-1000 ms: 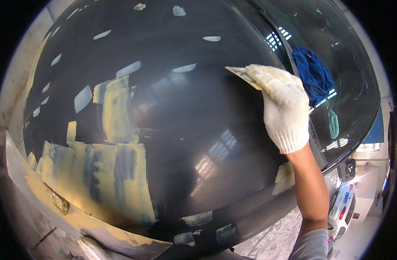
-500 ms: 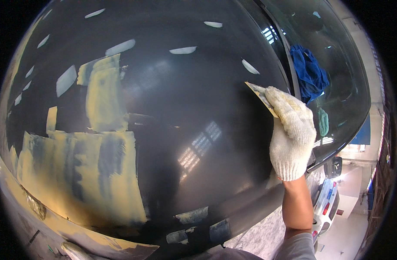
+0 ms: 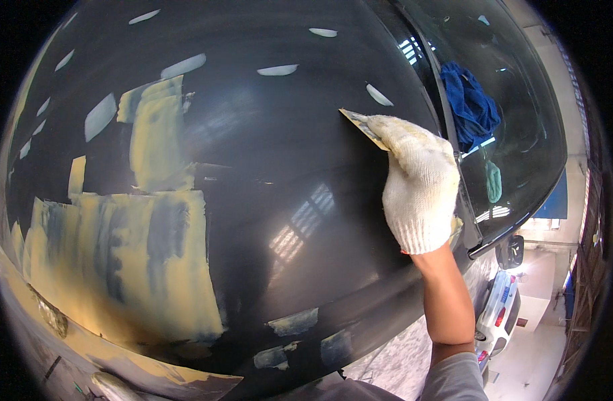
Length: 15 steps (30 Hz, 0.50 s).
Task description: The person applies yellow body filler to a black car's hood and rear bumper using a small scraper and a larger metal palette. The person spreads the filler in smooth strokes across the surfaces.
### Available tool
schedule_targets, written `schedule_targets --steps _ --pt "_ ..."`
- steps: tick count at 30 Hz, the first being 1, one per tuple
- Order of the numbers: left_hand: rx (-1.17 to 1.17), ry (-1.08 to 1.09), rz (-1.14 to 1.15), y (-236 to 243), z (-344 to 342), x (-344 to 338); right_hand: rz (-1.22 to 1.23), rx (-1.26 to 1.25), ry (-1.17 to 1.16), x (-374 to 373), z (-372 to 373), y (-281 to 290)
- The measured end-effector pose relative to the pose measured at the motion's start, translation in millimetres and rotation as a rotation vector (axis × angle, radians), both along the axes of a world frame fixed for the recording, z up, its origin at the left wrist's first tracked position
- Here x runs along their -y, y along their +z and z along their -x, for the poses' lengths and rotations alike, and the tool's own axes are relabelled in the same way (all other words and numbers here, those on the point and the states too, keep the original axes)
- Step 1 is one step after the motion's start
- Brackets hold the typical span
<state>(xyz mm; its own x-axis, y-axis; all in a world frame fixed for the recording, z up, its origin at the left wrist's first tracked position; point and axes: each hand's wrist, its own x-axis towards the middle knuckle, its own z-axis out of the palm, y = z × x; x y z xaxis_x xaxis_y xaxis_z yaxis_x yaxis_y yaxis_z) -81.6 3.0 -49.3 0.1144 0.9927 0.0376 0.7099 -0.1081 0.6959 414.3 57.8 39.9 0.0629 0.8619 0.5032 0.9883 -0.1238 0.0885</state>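
My right hand (image 3: 421, 180), in a white knit glove, is closed on a putty spreader (image 3: 364, 128), thin, flat and smeared. Its blade lies at or just over the dark car hood (image 3: 273, 220); contact is unclear. Left of it, yellow putty (image 3: 129, 260) covers a broad streaked area, with a narrower putty strip (image 3: 160, 134) beyond. Along the lower left edge, a putty-smeared board (image 3: 186, 379) ends in a pointed corner. My left hand (image 3: 112, 387) shows only as a pale gloved thumb resting over this board; its other fingers are hidden.
Several light sanded patches (image 3: 277, 70) dot the hood. A blue cloth (image 3: 468, 105) and a green cloth strip (image 3: 493, 182) lie on the windshield (image 3: 520, 127) at right. A side mirror (image 3: 511, 252) stands beyond, with a white car (image 3: 498, 317) parked farther off.
My right hand has moved left across the hood with the spreader, away from the windshield. The whole view has shifted slightly. The putty areas look the same.
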Motion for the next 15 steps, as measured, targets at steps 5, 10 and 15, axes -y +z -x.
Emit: schedule_targets --steps 5,10,15 --pt "0.032 -0.083 0.04 -11 23 7 0.017 -0.046 0.017 3 -2 5" --pt "0.145 0.075 0.013 -32 41 -14 0.069 -0.067 0.025 10 4 8" --pt "0.347 0.262 0.011 -32 20 -29 0.088 -0.085 0.083 16 7 18"
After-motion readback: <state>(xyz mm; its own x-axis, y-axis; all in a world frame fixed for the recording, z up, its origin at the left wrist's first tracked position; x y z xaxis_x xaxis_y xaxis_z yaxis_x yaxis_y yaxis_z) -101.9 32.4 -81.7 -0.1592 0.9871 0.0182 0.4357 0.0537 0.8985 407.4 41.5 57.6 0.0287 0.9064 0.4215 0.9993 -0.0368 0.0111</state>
